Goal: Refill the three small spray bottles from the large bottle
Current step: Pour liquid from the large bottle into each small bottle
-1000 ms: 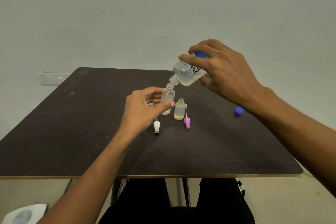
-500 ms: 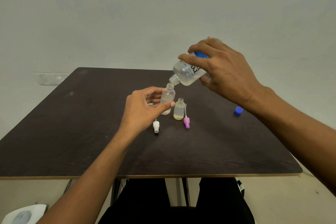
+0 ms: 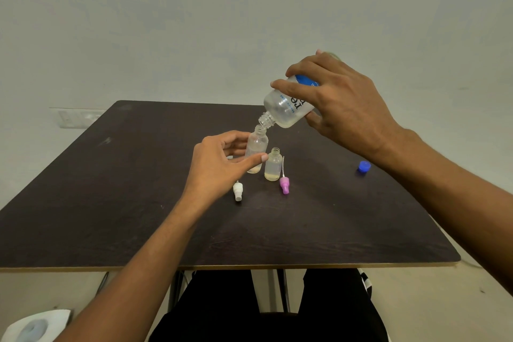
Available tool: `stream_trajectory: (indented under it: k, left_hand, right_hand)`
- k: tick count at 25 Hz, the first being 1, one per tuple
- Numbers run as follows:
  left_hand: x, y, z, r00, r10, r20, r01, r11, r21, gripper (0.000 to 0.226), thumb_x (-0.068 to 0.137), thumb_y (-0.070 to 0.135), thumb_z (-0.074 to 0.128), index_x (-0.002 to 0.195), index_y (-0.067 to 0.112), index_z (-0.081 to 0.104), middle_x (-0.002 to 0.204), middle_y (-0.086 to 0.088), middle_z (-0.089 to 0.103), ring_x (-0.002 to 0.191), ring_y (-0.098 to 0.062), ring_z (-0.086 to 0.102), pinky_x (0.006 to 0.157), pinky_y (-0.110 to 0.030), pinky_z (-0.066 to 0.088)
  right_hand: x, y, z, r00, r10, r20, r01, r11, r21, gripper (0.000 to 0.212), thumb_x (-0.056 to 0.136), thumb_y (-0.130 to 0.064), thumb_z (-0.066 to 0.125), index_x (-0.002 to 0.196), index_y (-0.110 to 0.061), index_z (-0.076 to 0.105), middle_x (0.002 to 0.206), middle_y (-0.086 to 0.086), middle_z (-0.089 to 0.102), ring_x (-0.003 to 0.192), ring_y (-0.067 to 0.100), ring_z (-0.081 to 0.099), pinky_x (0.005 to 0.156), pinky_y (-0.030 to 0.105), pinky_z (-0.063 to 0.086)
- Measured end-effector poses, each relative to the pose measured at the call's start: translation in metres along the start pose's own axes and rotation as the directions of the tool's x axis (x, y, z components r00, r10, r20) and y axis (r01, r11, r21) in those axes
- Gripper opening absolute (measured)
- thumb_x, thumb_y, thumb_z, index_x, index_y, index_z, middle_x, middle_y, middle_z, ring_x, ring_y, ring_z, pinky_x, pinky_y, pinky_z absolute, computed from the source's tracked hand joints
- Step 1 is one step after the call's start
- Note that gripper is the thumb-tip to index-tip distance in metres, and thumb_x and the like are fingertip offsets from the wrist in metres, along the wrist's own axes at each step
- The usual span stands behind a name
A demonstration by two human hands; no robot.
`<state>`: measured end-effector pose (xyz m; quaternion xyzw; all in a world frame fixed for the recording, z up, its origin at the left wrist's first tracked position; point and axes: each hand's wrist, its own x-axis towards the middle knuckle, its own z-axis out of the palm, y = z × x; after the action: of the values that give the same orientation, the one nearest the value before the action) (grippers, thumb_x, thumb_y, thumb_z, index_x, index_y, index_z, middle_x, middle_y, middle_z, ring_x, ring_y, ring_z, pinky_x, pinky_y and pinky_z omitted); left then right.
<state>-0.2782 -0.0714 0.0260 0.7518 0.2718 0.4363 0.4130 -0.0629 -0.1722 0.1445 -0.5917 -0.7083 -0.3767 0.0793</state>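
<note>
My right hand (image 3: 341, 103) grips the large clear bottle (image 3: 283, 110) with a blue label, tilted so its open neck points down over a small bottle. My left hand (image 3: 219, 164) holds that small clear bottle (image 3: 256, 147) upright on the dark table (image 3: 111, 203), thumb in front and fingers behind; a little yellowish liquid sits at its bottom. A second small bottle (image 3: 273, 165) stands open just to its right, also with a little liquid. A white spray cap (image 3: 238, 191) and a pink spray cap (image 3: 284, 184) with its tube lie in front of them. No third small bottle is in view.
A blue screw cap (image 3: 364, 167) lies on the table at the right, past my right forearm. A wall socket (image 3: 72, 118) sits on the wall behind the table's left corner. A white object (image 3: 33, 326) lies on the floor at lower left.
The large bottle's neck stays over the small bottle with barely any shift. Both hands keep their grips.
</note>
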Motion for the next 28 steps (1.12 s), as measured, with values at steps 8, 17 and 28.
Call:
stream_trajectory:
  k: [8,17,28]
  left_hand:
    - [-0.0011,-0.002,0.0002,1.0,-0.005,-0.007,0.005,1.0,-0.004,0.04,0.074,0.04,0.095,0.11,0.037,0.079,0.1,0.026,0.078,0.096,0.007,0.074,0.078,-0.006,0.055]
    - [-0.0013,-0.0024,0.0005,1.0,-0.016,-0.012,0.016,1.0,-0.003,0.039,0.073,0.041,0.094,0.109,0.039,0.077,0.099,0.026,0.079,0.096,0.008,0.074,0.078,-0.005,0.054]
    - [-0.0017,-0.004,0.0003,1.0,-0.017,-0.013,0.016,1.0,-0.009,0.042,0.073,0.043,0.094,0.111,0.037,0.078,0.1,0.025,0.079,0.096,0.008,0.074,0.078,-0.005,0.054]
  right_hand:
    - [0.001,-0.0009,0.0004,1.0,-0.021,-0.023,0.021,1.0,-0.021,0.061,0.095,-0.016,0.074,0.152,-0.026,0.055,0.146,0.009,0.058,0.137,0.032,0.051,0.122,0.041,0.034]
    - [0.0034,-0.0022,-0.0001,0.999,-0.043,-0.022,0.042,0.998,-0.04,0.064,0.092,-0.012,0.078,0.152,-0.025,0.056,0.147,0.011,0.058,0.139,0.034,0.051,0.124,0.044,0.031]
    - [0.0029,-0.003,-0.0022,0.999,-0.041,0.008,0.041,0.999,-0.003,0.062,0.095,-0.011,0.075,0.153,-0.025,0.055,0.149,0.01,0.056,0.141,0.033,0.049,0.128,0.046,0.03]
